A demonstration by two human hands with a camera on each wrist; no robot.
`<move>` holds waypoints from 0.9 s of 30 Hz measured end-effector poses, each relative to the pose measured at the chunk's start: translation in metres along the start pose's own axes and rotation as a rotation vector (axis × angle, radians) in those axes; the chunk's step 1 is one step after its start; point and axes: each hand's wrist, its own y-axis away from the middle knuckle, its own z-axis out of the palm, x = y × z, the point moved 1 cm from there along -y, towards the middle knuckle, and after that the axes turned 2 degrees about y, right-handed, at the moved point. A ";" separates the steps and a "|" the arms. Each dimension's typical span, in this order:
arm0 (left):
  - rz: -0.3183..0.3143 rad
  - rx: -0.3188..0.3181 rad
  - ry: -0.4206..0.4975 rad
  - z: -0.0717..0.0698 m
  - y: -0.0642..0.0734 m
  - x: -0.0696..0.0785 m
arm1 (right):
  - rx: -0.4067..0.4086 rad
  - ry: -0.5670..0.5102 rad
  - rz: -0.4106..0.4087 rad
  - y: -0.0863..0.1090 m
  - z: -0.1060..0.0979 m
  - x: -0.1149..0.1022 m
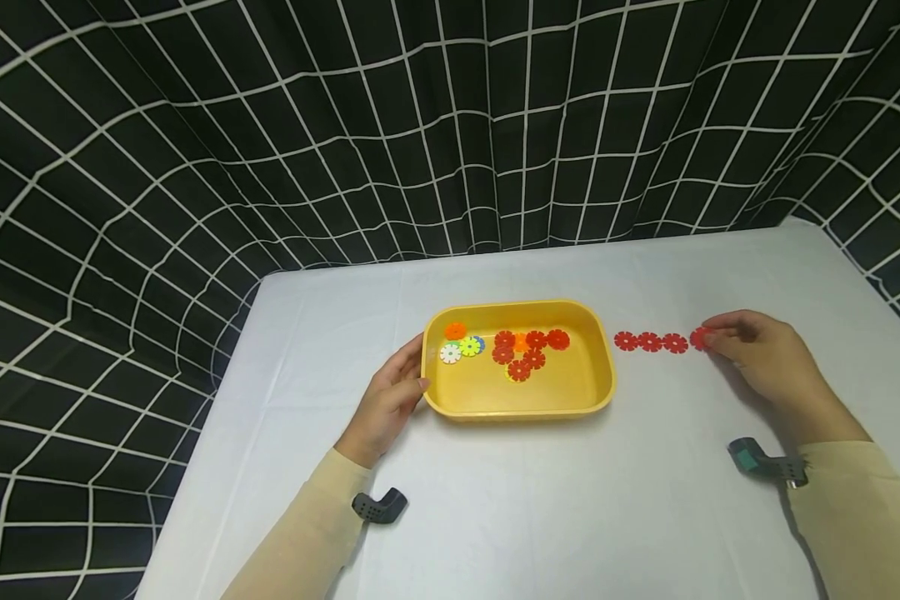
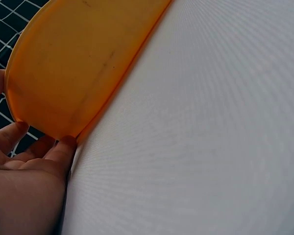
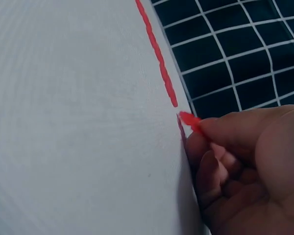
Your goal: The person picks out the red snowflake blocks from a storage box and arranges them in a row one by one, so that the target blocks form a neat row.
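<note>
A yellow plastic tray [image 1: 570, 392] lies on the white table, and my left hand [image 1: 386, 400] grips its left end. The thumb and fingertips press against the tray's outer wall [image 2: 88, 58] in the left wrist view. My right hand [image 1: 768, 358] pinches a red notched plastic disc [image 1: 699, 337] between thumb and fingertips. In the right wrist view this disc [image 3: 190, 120] is tilted, its edge raised above the cloth. Left of it lies a row of red notched discs [image 1: 650, 341] touching one another, with a small gap before the held disc.
Inside the tray are several more red discs [image 1: 519, 370], plus orange [image 1: 456, 331], white [image 1: 451, 354], yellow-green [image 1: 469, 347] and partly covered blue ones. White cloth [image 1: 532, 517] covers the table. A black curtain with white grid lines [image 1: 450, 125] hangs behind.
</note>
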 end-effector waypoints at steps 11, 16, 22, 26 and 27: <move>0.011 -0.009 0.007 0.000 0.000 0.001 | -0.021 0.056 -0.016 0.000 -0.002 -0.004; 0.022 -0.013 0.013 0.000 0.000 0.001 | -0.049 0.058 -0.016 0.000 -0.007 -0.004; 0.015 -0.009 0.014 0.000 0.000 0.001 | -0.053 0.048 -0.025 0.000 -0.006 -0.003; 0.005 -0.003 -0.001 0.000 0.000 0.000 | -0.032 0.031 -0.023 0.000 -0.003 -0.003; 0.002 -0.002 -0.006 0.000 0.000 0.000 | -0.025 0.026 -0.021 0.001 -0.003 -0.004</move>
